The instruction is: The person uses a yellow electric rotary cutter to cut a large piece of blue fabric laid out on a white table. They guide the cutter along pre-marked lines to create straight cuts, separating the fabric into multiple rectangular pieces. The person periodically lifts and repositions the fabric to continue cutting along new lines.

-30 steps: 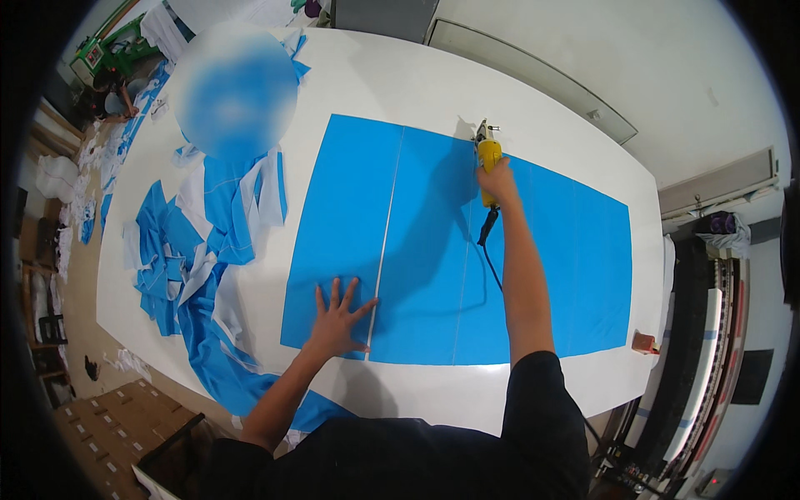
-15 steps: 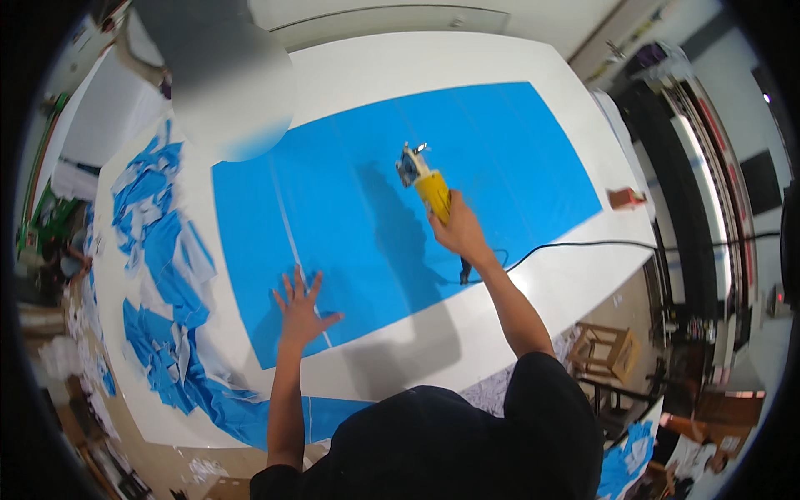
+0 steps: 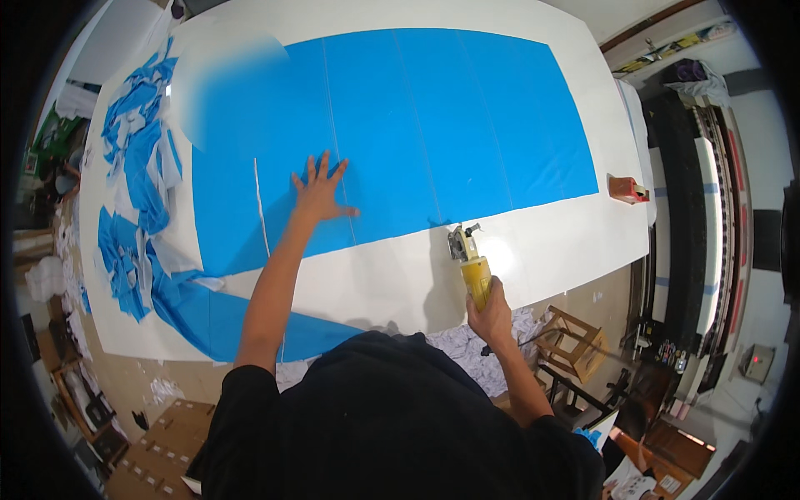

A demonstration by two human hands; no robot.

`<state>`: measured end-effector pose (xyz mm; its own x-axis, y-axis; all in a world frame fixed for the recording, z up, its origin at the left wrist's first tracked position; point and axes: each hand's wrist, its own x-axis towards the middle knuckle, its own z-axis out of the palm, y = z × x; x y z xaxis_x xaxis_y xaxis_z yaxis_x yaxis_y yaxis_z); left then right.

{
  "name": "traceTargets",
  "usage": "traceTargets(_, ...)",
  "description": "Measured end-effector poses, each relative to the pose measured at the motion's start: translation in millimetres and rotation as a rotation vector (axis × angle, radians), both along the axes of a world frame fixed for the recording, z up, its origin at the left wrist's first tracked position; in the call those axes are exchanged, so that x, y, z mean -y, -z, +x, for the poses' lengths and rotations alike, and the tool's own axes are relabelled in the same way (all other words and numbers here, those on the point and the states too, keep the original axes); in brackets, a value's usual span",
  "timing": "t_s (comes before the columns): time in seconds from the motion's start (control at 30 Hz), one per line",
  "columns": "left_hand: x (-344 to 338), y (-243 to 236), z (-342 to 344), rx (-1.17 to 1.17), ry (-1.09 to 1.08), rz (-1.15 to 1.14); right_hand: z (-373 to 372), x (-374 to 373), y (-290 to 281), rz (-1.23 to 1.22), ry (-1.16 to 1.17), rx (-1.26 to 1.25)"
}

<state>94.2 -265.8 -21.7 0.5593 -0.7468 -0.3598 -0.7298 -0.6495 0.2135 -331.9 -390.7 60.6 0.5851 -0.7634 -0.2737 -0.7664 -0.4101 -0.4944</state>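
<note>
— Cutter's orientation?
— The yellow-handled cutter stands on the white worktop at the blue cloth's near edge, long axis running away from the person, metal head foremost.
— Hands?
— Right hand wrapped around the handle. Left hand flat, fingers spread wide, pressing the cloth.

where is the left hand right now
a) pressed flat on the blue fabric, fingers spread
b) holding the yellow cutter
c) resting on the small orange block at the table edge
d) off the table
a: the left hand lies open with fingers spread on the blue fabric, while the right hand holds the yellow cutter at the sheet's near edge.
</note>
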Motion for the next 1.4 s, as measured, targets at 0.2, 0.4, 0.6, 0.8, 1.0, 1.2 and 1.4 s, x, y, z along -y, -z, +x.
traceTargets(0.2,-1.0,17.0,0.2,-0.004,-0.041,-0.012,-4.4,-7.5,7.7,0.081,-0.037,-0.037)
traceTargets(0.4,3.0,17.0,2.1,0.001,-0.037,0.015,18.8,7.7,15.6,0.073,-0.112,0.004)
traceTargets(0.6,2.9,17.4,2.2,-0.031,-0.05,-0.01,27.1,11.9,21.7,0.015,-0.118,0.023)
traceTargets(0.8,2.8,15.6,3.6,-0.052,-0.055,-0.016,37.0,13.6,15.5,0.047,-0.107,0.012)
traceTargets(1.0,0.5,9.7,3.1,-0.077,-0.061,-0.037,45.7,18.6,24.6,-0.047,-0.143,0.079)
traceTargets(1.2,0.0,10.1,4.4,-0.072,-0.06,-0.039,74.6,29.5,21.6,-0.01,-0.124,0.051)
traceTargets(1.4,-0.3,7.5,4.3,-0.091,-0.072,-0.047,104.2,43.1,14.5,0.008,-0.116,0.016)
